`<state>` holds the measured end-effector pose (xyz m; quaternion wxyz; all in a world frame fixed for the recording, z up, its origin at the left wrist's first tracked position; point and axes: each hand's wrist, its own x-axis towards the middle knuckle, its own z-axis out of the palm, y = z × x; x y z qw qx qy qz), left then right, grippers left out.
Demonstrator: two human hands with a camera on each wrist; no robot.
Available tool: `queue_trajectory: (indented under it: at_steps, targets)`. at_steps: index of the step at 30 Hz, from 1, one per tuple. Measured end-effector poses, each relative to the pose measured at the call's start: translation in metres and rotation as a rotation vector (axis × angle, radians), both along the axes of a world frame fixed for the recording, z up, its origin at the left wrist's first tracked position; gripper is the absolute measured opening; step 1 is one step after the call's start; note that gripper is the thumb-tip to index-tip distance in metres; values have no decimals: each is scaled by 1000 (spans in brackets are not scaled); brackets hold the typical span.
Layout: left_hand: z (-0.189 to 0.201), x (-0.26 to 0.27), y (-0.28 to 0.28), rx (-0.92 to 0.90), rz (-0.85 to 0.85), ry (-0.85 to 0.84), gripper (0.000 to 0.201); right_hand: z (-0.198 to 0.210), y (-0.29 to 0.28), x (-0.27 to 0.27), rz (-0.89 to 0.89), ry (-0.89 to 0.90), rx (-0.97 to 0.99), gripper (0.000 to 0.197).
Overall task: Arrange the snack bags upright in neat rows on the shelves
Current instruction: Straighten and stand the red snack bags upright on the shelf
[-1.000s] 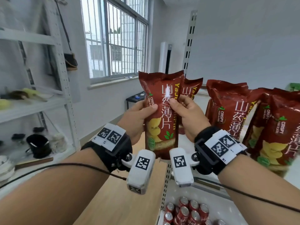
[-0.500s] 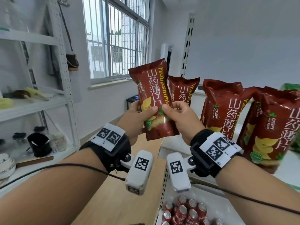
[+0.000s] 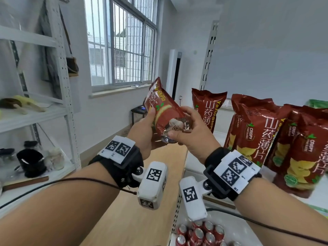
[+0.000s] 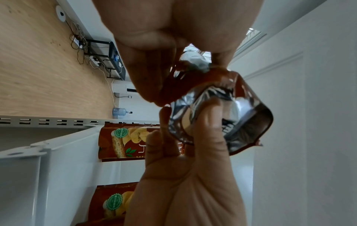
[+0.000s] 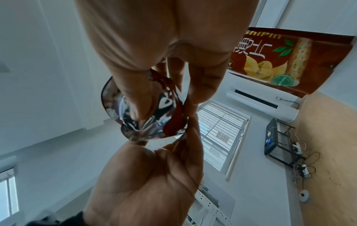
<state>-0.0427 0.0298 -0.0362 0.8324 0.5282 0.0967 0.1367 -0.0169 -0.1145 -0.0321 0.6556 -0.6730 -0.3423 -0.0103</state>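
Observation:
Both hands hold one red snack bag (image 3: 163, 107) in front of the shelf, off its surface. It is tipped with its top toward the window and its silver bottom fold (image 4: 241, 107) facing me. My left hand (image 3: 150, 121) grips the bag's left side, thumb on the front. My right hand (image 3: 179, 123) pinches the bottom fold, with the thumb (image 5: 135, 111) pressed into the foil (image 5: 154, 122). Three like red bags (image 3: 207, 107) (image 3: 252, 128) (image 3: 305, 148) stand upright in a row on the white shelf (image 3: 218, 137) to the right.
Several red drink cans (image 3: 200, 233) sit on the lower shelf below my wrists. A slotted shelf upright (image 3: 207, 59) rises behind the bags. A white metal rack (image 3: 69, 107) with a black pot (image 3: 32, 162) stands at left, with wood floor (image 3: 134, 219) between.
The bag went from upright and facing me to tipped away toward the window, its bottom fold now turned to me. My right hand shifted from the bag's side to that fold.

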Motion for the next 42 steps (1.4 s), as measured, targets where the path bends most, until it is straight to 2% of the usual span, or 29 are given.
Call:
queue_trajectory:
  at_steps: [4,9,12,15,19,23,26,30,35,38,42]
  targets:
    - [-2,0,7,80,20,64,56,4,7,0,-17,-56,-70,60]
    - [1,-4,12,37,18,46,35,5,8,-2,35,23,-49,33]
    - [0,-7,13,5,-60,-10,46,5,12,-2,-21,30,-49,18]
    - [0,-10,13,21,-211,-78,64,4,14,1,-68,18,-50,20]
    - [-2,-11,9,39,-243,-153,51,3,14,5,-89,129,-22,32]
    - [-3,-11,6,-3,-257,-153,42,2,13,6,-76,195,-27,46]
    - [-5,-9,6,43,-258,-147,44,0,12,7,-79,196,22,55]
    - [-6,-6,5,204,-229,-183,36,0,9,9,-124,135,-5,52]
    - [-8,-6,-1,216,-351,-192,52,15,0,12,-162,148,161,53]
    - [-5,-5,-10,218,-352,-228,63,19,-7,11,-154,117,151,45]
    - [6,0,-18,156,-333,-363,56,17,-14,12,-177,54,101,54]
